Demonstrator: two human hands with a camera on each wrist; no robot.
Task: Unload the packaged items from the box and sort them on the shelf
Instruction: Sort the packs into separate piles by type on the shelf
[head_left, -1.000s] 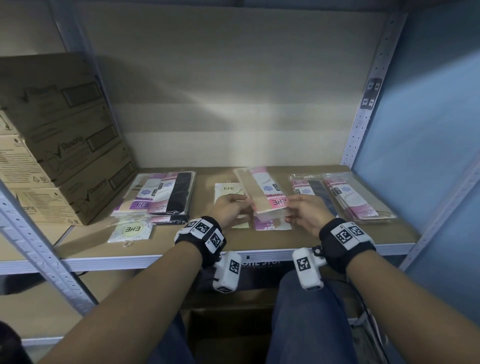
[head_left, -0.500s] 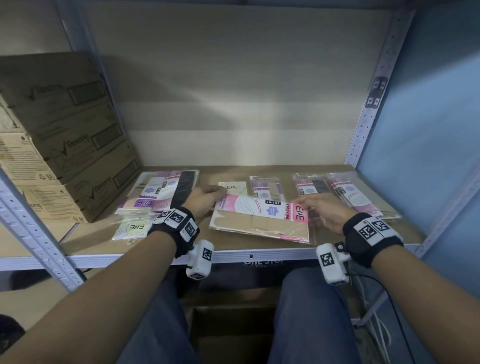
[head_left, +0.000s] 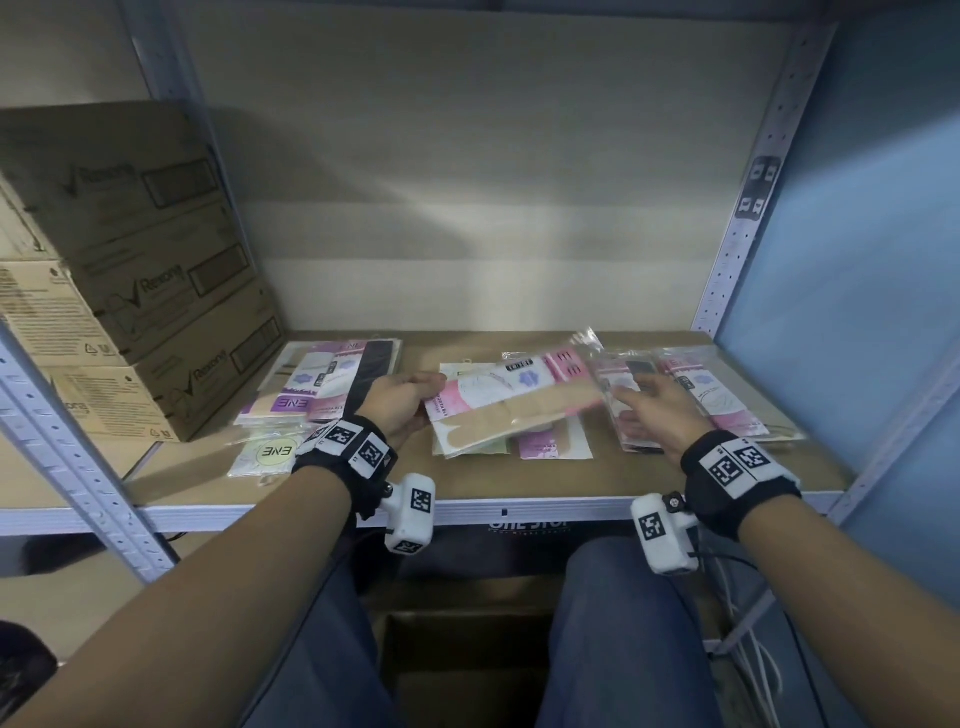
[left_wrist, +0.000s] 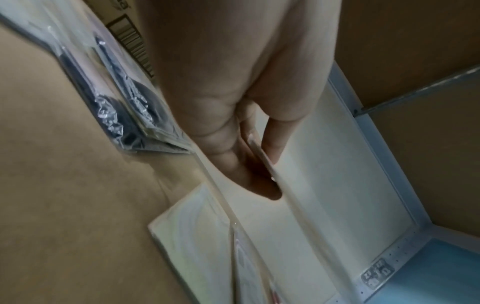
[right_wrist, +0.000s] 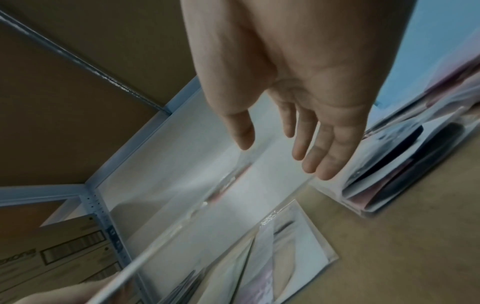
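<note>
My left hand (head_left: 402, 400) pinches the left end of a pink and beige packet (head_left: 511, 405) and holds it tilted above the shelf board (head_left: 467, 478). The left wrist view shows thumb and fingers (left_wrist: 270, 152) clamped on the packet's edge (left_wrist: 298, 205). My right hand (head_left: 649, 410) hovers with straight fingers at the packet's right end, over a pile of pink packets (head_left: 717, 395). Seen from the right wrist, those fingers (right_wrist: 322, 160) are spread and hold nothing. More packets lie flat under the held one (head_left: 553, 447). The box is not clearly seen.
A pile of purple and black packets (head_left: 332, 384) lies at the left, with a small round-label packet (head_left: 267, 454) in front. Stacked cardboard cartons (head_left: 135, 270) fill the shelf's left end. Metal uprights (head_left: 748, 208) frame the bay; a blue wall is at the right.
The packet has been turned and lifted; my right hand has let go of its right end and opened. My left hand still holds the left end.
</note>
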